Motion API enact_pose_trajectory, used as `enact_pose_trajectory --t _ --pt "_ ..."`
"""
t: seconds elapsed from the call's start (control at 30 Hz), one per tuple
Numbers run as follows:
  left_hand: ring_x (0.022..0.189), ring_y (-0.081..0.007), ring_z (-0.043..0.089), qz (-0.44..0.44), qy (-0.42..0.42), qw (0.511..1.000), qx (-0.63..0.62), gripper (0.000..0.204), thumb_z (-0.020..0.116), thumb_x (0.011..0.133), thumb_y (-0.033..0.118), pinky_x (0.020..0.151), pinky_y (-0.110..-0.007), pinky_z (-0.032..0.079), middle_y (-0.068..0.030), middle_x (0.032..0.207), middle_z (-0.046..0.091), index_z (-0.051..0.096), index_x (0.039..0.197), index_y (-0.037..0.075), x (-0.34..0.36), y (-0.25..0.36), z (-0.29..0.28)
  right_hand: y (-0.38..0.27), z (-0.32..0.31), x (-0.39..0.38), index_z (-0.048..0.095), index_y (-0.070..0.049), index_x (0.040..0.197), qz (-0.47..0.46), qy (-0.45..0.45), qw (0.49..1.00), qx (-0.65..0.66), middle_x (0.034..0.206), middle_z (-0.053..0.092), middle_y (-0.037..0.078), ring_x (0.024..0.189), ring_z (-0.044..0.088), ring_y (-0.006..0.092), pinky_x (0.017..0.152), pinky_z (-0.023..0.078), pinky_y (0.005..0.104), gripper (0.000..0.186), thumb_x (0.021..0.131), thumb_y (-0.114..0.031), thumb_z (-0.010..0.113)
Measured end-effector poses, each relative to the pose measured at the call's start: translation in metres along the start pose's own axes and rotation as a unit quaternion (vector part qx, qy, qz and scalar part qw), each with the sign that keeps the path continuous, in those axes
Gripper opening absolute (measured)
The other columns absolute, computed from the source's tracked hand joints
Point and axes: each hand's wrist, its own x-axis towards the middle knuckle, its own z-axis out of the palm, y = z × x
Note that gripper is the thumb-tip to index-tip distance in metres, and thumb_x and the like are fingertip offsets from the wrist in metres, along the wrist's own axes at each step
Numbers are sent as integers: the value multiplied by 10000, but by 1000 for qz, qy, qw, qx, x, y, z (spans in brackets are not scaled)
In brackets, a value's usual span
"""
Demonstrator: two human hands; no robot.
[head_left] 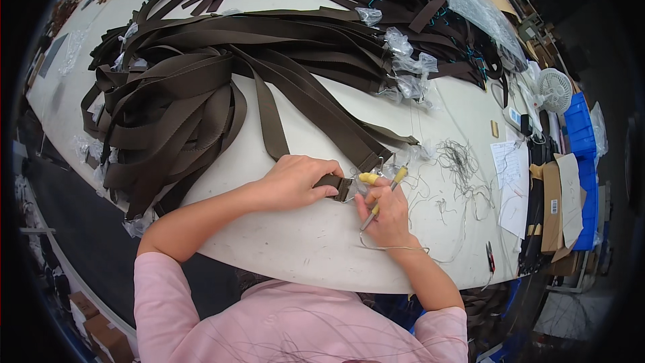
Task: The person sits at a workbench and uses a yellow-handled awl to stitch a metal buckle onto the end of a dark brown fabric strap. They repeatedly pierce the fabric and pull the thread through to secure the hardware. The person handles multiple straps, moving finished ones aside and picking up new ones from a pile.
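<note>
My left hand point(292, 183) grips the end of a dark brown webbing strap point(332, 185) between thumb and fingers, low over the white table. At this end the strap seems doubled over, next to clear plastic. My right hand point(388, 218) is closed round a slim pen-like tool point(384, 202) with yellow wrapping and a thin cord trailing from its lower end. Yellow covering point(369, 178) shows on one finger, close to the strap end. Whether the tool's tip touches the strap cannot be made out. Another strap end point(369, 156) with a metal piece lies just beyond.
Looped brown straps point(171, 121) pile up at left, and more straps with plastic-wrapped ends point(406, 60) stretch behind. Loose thread point(458, 158) lies right of my hands. Snips point(490, 257), paper point(510, 185), a small fan point(555, 90) and blue bins point(579, 134) line the right side.
</note>
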Motion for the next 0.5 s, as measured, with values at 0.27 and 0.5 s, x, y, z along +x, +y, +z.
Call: enact_pose_trajectory --t 0.27,0.5 --pt "957 -211 625 330 143 901 240 158 679 763 85 782 -382 523 -48 1063 633 621 910 80 -30 -11 11 -10 -20 -6 610 -76 958 -143 9 983 115 913 659 115 798 621 296 681 522 402 250 968 -315 684" --pt "947 -253 648 177 84 979 -47 293 799 835 145 796 -341 566 -110 1141 609 631 1037 16 -38 -8 11 -13 -32 12 656 -44 957 72 68 969 227 842 670 86 717 541 186 611 457 324 427 1116 -347 399"
